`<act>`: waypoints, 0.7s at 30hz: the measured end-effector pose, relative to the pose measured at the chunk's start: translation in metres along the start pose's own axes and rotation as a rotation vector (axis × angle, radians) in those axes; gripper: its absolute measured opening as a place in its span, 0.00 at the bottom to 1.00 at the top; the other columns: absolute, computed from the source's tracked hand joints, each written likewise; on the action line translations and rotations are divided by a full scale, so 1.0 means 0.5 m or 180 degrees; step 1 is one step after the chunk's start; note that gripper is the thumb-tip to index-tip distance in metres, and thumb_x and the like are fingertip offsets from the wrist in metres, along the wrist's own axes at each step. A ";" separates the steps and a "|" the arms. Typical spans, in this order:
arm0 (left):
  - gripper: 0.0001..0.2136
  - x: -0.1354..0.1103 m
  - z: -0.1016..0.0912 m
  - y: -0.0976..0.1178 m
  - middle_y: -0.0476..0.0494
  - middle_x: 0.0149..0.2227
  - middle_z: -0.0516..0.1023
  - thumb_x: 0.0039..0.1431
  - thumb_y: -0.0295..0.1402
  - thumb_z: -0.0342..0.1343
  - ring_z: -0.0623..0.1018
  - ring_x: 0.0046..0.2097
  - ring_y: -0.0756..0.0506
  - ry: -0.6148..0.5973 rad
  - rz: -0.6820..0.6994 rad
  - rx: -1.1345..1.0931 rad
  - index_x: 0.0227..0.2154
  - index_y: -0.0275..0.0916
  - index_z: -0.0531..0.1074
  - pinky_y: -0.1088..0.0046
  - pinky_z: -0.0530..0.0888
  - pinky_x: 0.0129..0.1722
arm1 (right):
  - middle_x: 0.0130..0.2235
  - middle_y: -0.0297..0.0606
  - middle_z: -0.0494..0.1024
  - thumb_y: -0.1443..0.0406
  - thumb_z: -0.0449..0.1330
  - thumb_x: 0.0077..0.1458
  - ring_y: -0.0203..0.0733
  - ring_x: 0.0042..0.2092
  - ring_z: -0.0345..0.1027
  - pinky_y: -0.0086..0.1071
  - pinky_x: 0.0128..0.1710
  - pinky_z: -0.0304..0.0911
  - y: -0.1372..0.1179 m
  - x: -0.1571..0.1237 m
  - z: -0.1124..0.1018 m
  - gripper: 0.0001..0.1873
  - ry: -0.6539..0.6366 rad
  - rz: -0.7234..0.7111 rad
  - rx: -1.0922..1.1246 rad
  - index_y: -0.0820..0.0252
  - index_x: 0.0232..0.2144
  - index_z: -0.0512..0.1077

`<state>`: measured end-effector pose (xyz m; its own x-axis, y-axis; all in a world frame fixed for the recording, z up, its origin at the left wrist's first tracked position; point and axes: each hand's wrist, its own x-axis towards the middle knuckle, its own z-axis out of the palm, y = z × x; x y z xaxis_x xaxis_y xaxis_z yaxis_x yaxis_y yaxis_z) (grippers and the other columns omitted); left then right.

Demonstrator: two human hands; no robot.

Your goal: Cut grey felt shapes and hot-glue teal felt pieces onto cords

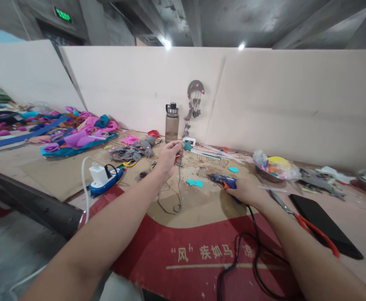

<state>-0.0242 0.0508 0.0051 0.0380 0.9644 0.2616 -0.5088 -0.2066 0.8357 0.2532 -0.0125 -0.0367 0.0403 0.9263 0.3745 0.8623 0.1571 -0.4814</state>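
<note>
My left hand (171, 155) is raised over the middle of the cardboard, closed in a pinch on a small teal felt star (187, 146). From below those fingers a grey yarn (179, 184) hangs and curls onto the cardboard. At the right, my right hand (244, 191) is wrapped around a blue hot glue gun (223, 180), its nozzle pointing left and its black cord running down towards me. Bright turquoise felt pieces (195, 182) lie between the two hands, and another turquoise piece (233, 169) lies behind the glue gun.
A water bottle (172, 125) stands by the white partition, beside a grey moon-shaped hanging ornament (196, 88). Grey felt pieces (129, 151) and a blue power strip (106, 184) are left. Right are a metal bowl (269, 174), red-handled scissors (305, 221) and a black phone-like slab (325, 225).
</note>
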 end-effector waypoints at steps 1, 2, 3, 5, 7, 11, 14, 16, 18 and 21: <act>0.11 -0.001 0.002 0.000 0.56 0.20 0.65 0.42 0.33 0.64 0.66 0.20 0.57 -0.0024 -0.0008 0.0015 0.28 0.36 0.69 0.82 0.53 0.16 | 0.10 0.29 0.58 0.65 0.68 0.35 0.35 0.14 0.53 0.31 0.16 0.47 -0.007 -0.002 0.007 0.20 -0.0202 0.0251 0.0027 0.53 0.08 0.58; 0.11 -0.003 0.004 0.000 0.56 0.20 0.65 0.42 0.33 0.64 0.65 0.20 0.57 -0.0038 -0.0017 0.0023 0.28 0.36 0.69 0.82 0.54 0.16 | 0.11 0.30 0.60 0.66 0.65 0.38 0.36 0.14 0.55 0.31 0.15 0.48 -0.020 -0.004 0.011 0.17 -0.0340 0.0486 0.0084 0.53 0.10 0.60; 0.11 -0.004 0.006 0.000 0.56 0.20 0.65 0.43 0.33 0.64 0.65 0.20 0.57 -0.0038 -0.0023 0.0026 0.28 0.36 0.69 0.82 0.54 0.16 | 0.12 0.31 0.63 0.66 0.63 0.41 0.37 0.14 0.57 0.31 0.15 0.49 -0.035 -0.005 0.013 0.14 -0.0417 0.0729 0.0171 0.54 0.12 0.63; 0.11 -0.006 0.009 0.000 0.55 0.19 0.66 0.43 0.33 0.64 0.65 0.19 0.57 -0.0039 -0.0032 0.0047 0.27 0.36 0.69 0.82 0.55 0.17 | 0.16 0.32 0.68 0.65 0.61 0.44 0.40 0.18 0.62 0.33 0.17 0.56 -0.068 -0.006 0.010 0.07 -0.0212 0.0991 0.0608 0.55 0.19 0.67; 0.10 -0.007 0.011 -0.003 0.55 0.19 0.66 0.44 0.33 0.64 0.64 0.19 0.57 -0.0057 -0.0053 0.0104 0.26 0.35 0.69 0.82 0.55 0.17 | 0.23 0.34 0.73 0.65 0.61 0.45 0.42 0.23 0.68 0.35 0.21 0.63 -0.099 -0.007 0.002 0.04 0.0140 0.1036 0.1315 0.55 0.27 0.68; 0.09 -0.010 0.012 -0.012 0.54 0.18 0.66 0.45 0.33 0.63 0.63 0.19 0.57 -0.0091 -0.0150 0.0332 0.25 0.35 0.69 0.81 0.55 0.17 | 0.39 0.37 0.77 0.62 0.64 0.46 0.42 0.32 0.72 0.36 0.30 0.69 -0.151 -0.020 -0.012 0.18 0.0378 0.0540 0.2584 0.53 0.40 0.66; 0.09 -0.013 0.013 -0.018 0.54 0.17 0.66 0.45 0.33 0.63 0.64 0.19 0.57 -0.0108 -0.0191 0.0467 0.24 0.34 0.69 0.81 0.56 0.17 | 0.34 0.33 0.75 0.59 0.62 0.51 0.39 0.30 0.69 0.32 0.27 0.66 -0.184 -0.038 -0.020 0.21 0.0275 0.0067 0.2803 0.52 0.46 0.62; 0.10 -0.015 0.015 -0.020 0.53 0.17 0.66 0.44 0.34 0.63 0.64 0.19 0.56 -0.0144 -0.0208 0.0489 0.23 0.34 0.70 0.81 0.56 0.17 | 0.29 0.29 0.71 0.58 0.59 0.54 0.37 0.27 0.65 0.31 0.26 0.63 -0.200 -0.049 -0.022 0.19 0.0269 -0.0171 0.2571 0.53 0.46 0.61; 0.10 -0.017 0.016 -0.022 0.53 0.18 0.67 0.42 0.35 0.64 0.65 0.20 0.56 -0.0167 -0.0231 0.0510 0.23 0.34 0.70 0.81 0.56 0.17 | 0.28 0.28 0.67 0.58 0.58 0.55 0.35 0.25 0.61 0.31 0.25 0.62 -0.209 -0.056 -0.022 0.17 0.0318 -0.0312 0.2310 0.55 0.45 0.61; 0.10 -0.020 0.019 -0.022 0.52 0.18 0.68 0.41 0.34 0.65 0.65 0.20 0.57 -0.0156 -0.0269 0.0564 0.23 0.34 0.71 0.81 0.56 0.17 | 0.32 0.32 0.67 0.59 0.56 0.57 0.36 0.26 0.60 0.33 0.25 0.62 -0.211 -0.062 -0.020 0.15 0.0454 -0.0440 0.1881 0.55 0.44 0.60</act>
<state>-0.0109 0.0419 -0.0024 0.1181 0.9713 0.2065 -0.3429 -0.1553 0.9265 0.1659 -0.0614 0.0107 0.0505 0.8354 0.5473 0.4409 0.4730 -0.7628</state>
